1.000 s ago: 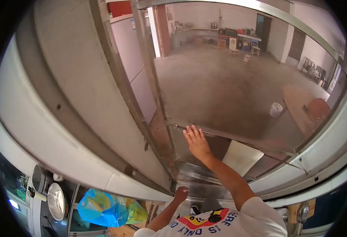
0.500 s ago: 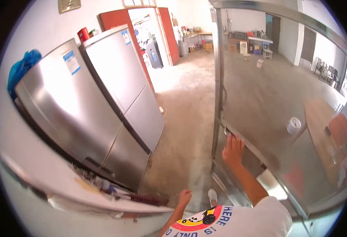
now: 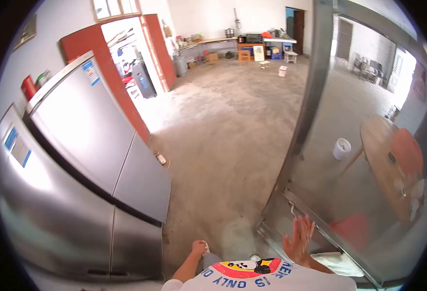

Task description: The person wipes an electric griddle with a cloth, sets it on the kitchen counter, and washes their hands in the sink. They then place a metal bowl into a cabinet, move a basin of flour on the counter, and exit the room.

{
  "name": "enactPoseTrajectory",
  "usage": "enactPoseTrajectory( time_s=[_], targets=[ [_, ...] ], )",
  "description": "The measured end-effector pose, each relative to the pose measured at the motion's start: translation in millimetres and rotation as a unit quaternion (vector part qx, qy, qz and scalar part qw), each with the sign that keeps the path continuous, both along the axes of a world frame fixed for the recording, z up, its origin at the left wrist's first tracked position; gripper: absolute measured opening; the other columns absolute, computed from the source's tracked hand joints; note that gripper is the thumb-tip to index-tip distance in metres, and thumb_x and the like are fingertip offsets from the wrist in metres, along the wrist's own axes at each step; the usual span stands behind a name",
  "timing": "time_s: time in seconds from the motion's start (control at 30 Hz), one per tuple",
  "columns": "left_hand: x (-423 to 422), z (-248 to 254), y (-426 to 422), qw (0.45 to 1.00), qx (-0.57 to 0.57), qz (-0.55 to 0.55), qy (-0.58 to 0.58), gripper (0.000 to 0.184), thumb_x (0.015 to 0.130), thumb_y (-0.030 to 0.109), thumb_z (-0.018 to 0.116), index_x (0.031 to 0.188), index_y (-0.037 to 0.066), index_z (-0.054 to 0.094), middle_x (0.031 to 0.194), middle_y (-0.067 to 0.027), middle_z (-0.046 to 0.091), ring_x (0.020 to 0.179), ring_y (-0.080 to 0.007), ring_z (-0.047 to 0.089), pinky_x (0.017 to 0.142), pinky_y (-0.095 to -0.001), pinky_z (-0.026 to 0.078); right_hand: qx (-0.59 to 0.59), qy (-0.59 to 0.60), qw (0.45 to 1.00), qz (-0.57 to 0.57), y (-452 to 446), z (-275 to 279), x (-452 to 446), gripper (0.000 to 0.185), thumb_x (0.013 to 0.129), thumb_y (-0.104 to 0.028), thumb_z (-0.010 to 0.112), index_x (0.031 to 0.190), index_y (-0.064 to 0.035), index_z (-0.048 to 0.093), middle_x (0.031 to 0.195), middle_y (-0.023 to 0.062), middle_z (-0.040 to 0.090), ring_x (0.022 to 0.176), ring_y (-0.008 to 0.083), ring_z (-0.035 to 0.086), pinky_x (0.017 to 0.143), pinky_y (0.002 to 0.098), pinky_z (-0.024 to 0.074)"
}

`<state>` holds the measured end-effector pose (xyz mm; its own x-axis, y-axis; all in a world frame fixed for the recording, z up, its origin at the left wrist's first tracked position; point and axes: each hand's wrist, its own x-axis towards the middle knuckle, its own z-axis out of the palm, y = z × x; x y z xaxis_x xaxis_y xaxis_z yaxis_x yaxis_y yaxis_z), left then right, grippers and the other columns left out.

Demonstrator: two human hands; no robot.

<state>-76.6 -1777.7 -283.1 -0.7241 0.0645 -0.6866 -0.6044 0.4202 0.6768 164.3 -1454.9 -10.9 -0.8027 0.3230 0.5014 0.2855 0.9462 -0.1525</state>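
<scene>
My right hand [image 3: 298, 242] is raised with its fingers stretched out, at the lower part of a metal-framed screen door [image 3: 315, 114] on the right. It is close to or against the door's crossbar; whether it touches is hard to tell. A small curved handle [image 3: 292, 208] sits on the frame just above the fingertips. My left hand [image 3: 199, 247] hangs low in front of me with its fingers curled in. I see nothing in it. A white shoe shows partly behind it.
Two silver fridges [image 3: 84, 131] stand along the left. Beyond them is a doorway with red doors [image 3: 157, 53]. A wooden table [image 3: 383, 165] and a white bucket [image 3: 341, 148] show through the mesh. Counters with kitchen things [image 3: 208, 41] line the back wall.
The screen door has swung further open to the right, and I have moved forward past the nearer fridge. My right hand's fingers have spread and come away from the handle.
</scene>
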Motion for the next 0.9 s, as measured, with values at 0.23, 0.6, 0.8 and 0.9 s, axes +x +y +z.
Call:
enactPoseTrajectory(
  time_s=[0.23, 0.6, 0.8, 0.9],
  targets=[
    [-212.5, -22.2, -76.4, 0.988, -0.075, -0.132, 0.031, 0.014, 0.078, 0.007, 0.053, 0.084, -0.001, 0.063, 0.067, -0.0118, 0.061, 0.053, -0.0178, 0.06, 0.041, -0.0299, 0.045, -0.269, -0.154, 0.95, -0.04, -99.9, -205.3, -70.5, 0.084, 0.073, -0.019, 0.065, 0.14, 0.0044, 0.021, 0.144, 0.0255, 0.023, 0.132, 0.0386, 0.028, 0.11, 0.0483, 0.0195],
    [-430.7, -35.3, -84.7, 0.974, -0.129, -0.178, -0.06, 0.015, 0.077, 0.006, 0.052, 0.087, -0.001, 0.062, 0.068, -0.0127, 0.062, 0.049, -0.0201, 0.059, 0.04, -0.0307, 0.045, -0.56, 0.051, 0.478, -0.674, -211.5, -267.6, -201.5, 0.085, 0.076, -0.029, 0.068, 0.138, 0.0004, 0.017, 0.138, 0.0257, 0.027, 0.127, 0.035, 0.03, 0.102, 0.0494, 0.027],
    [-567.2, -47.9, 47.3, 0.952, -0.036, -0.301, -0.052, 0.017, 0.08, 0.005, 0.051, 0.092, -0.002, 0.06, 0.072, -0.0118, 0.061, 0.053, -0.0186, 0.06, 0.041, -0.0282, 0.047, -0.553, 0.105, 0.34, -0.754, -188.4, -266.4, -230.8, 0.068, 0.078, -0.024, 0.064, 0.132, -0.0051, 0.027, 0.13, 0.0204, 0.037, 0.115, 0.0334, 0.041, 0.091, 0.0515, 0.0356],
    [-647.2, -40.7, 117.7, 0.95, -0.018, -0.31, -0.018, 0.016, 0.08, 0.005, 0.051, 0.093, -0.002, 0.059, 0.075, -0.0116, 0.061, 0.054, -0.0182, 0.06, 0.042, -0.0279, 0.047, -0.558, 0.134, 0.29, -0.766, -153.1, -269.7, -259.4, 0.059, 0.079, -0.022, 0.062, 0.129, -0.0078, 0.033, 0.126, 0.0177, 0.042, 0.109, 0.0325, 0.046, 0.085, 0.0525, 0.0399]
  ],
)
